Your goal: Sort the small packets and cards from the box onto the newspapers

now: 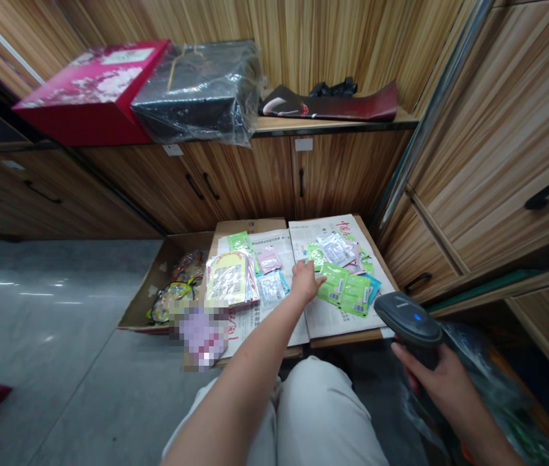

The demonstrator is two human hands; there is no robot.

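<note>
I have right hand point(432, 370) wrapped round barcode scanner point(408, 320); left hand point(305, 282) at green sachets point(333, 285) on newspaper point(323, 325), can't tell if pinching. Looks midway: sachets in two groups, finished share unclear.

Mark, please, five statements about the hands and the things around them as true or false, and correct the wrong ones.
1. The right hand holds a dark handheld scanner. True.
2. The left hand grips a black cabinet handle. False: it is at the green packets; whether it touches them is hard to tell.
3. Newspaper lies under the green packets. True.
4. The small light on the handheld scanner is red. False: it is blue.
5. The dark box wrapped in clear plastic stands on the shelf, beside a pink box. True.
</note>
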